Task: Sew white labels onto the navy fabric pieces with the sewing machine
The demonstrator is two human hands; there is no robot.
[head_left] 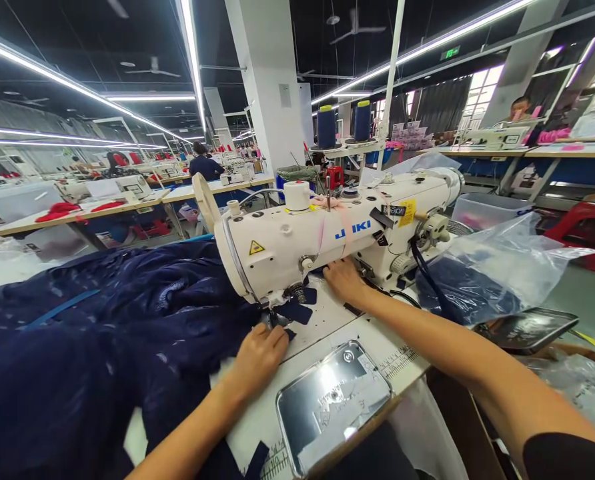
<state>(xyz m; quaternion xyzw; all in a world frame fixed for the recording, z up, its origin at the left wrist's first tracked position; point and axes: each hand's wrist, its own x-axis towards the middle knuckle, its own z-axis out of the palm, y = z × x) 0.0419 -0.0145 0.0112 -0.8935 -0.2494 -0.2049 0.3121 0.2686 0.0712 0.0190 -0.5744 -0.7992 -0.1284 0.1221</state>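
Note:
A white sewing machine [287, 247] with blue lettering stands in front of me. My left hand [261, 352] is right beside the needle area, fingers closed on the edge of a dark navy garment [177, 320], which spreads in folds to the left. Small navy fabric pieces [296, 311] lie by the presser foot. My right hand [346, 281] reaches beneath the machine's arm with its fingers curled down on the bed. Something dark is at its fingertips, but the tips are partly hidden and I cannot make out what they grip.
A shiny metal tray [322, 393] with paper scraps lies on the table's front edge. Clear plastic bags [507, 267] and a red stool [587, 233] are at the right. Two navy thread cones [326, 127] stand behind the machine. A person [205, 163] sits farther back.

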